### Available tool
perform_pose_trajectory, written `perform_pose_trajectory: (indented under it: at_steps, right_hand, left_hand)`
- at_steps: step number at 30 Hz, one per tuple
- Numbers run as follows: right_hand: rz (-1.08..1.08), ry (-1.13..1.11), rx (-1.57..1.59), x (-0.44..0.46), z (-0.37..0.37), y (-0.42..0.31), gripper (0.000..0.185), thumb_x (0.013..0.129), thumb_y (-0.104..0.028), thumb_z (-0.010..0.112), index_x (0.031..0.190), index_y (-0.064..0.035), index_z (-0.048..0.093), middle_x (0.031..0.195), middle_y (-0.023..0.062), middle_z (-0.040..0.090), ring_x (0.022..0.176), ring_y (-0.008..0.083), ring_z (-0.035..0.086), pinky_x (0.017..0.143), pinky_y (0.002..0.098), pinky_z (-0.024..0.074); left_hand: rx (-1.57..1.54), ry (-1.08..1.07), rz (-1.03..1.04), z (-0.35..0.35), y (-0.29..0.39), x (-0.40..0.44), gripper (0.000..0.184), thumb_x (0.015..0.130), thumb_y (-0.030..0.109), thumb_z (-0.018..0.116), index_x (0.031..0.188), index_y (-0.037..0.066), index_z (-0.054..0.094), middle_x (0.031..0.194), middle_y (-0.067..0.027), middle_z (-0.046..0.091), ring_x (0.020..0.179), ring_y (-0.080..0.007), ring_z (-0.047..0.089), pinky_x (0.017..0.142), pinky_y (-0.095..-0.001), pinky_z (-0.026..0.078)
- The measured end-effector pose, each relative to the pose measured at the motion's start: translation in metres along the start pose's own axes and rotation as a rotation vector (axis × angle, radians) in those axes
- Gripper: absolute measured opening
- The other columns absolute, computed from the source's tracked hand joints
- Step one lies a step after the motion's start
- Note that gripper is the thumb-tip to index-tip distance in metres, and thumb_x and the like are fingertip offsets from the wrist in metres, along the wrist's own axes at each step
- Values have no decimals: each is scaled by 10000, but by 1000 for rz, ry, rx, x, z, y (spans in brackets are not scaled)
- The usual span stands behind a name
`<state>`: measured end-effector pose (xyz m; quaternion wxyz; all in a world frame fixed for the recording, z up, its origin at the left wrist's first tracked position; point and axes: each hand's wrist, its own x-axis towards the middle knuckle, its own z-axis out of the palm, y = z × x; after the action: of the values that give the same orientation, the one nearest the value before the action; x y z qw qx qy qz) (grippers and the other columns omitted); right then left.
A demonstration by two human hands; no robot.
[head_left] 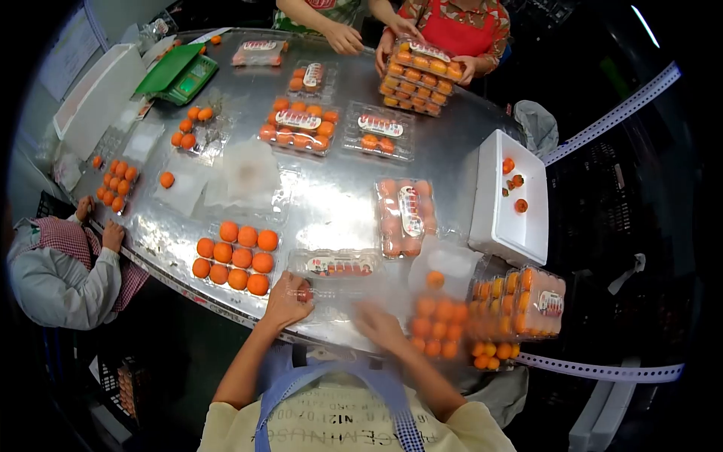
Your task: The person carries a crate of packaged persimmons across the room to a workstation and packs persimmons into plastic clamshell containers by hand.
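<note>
My left hand [289, 303] rests at the table's near edge, fingers curled over the left end of a clear plastic tray [331, 305]. A small reddish patch shows at its fingertips, too unclear to name. My right hand [379, 325] is smeared by motion over the right side of that tray; its fingers cannot be made out. Just beyond the hands lies a closed, labelled clamshell box [335, 264]. Left of my left hand sits an open tray of orange persimmons [241, 257]. To the right of my right hand is another group of persimmons [437, 325], partly blurred.
Filled clamshells [538, 301] are stacked at the right edge, near a white foam box [482, 203] holding several persimmons. A labelled pack [407, 217] lies mid-table. A green scale [181, 79] stands far left. One co-worker is at left [68, 264]; two are across, one holding stacked packs [418, 79].
</note>
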<state>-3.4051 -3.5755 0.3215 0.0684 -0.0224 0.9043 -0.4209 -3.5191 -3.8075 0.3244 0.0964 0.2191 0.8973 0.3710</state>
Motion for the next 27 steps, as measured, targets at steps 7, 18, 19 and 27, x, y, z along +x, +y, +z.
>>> perform_pose_trajectory:
  at_steps: [7, 18, 19, 27]
  right_hand:
    - [-72, 165, -423, -2, 1, 0, 360, 750, -195, 622, 1093, -132, 530, 1101, 99, 517, 935, 276, 541, 685, 382, 483]
    - [-14, 341, -461, 2, 0, 5, 204, 750, -127, 583, 950, -142, 620, 833, 75, 566, 731, 276, 586, 594, 372, 479]
    - [32, 361, -465, 2, -3, -3, 191, 753, -125, 580, 937, -143, 626, 801, 77, 559, 709, 272, 587, 577, 367, 475]
    - [-113, 469, -529, 15, 13, 20, 239, 770, -131, 559, 1002, -146, 613, 839, 88, 564, 795, 261, 560, 676, 364, 453]
  left_hand:
    - [-264, -448, -308, -22, -8, -24, 431, 729, 321, 592, 988, -23, 582, 838, -120, 616, 773, -182, 578, 723, -284, 453]
    - [-684, -625, -277, -50, -6, -52, 217, 836, 221, 505, 851, 25, 597, 711, 9, 540, 667, -71, 474, 609, -207, 399]
    - [-700, -641, -251, -50, -3, -51, 217, 839, 227, 509, 853, 27, 593, 692, 14, 523, 640, -65, 457, 577, -199, 384]
    - [-1234, -727, -300, -60, 42, -38, 230, 853, 245, 508, 883, 23, 561, 636, 25, 453, 475, -32, 366, 396, -160, 262]
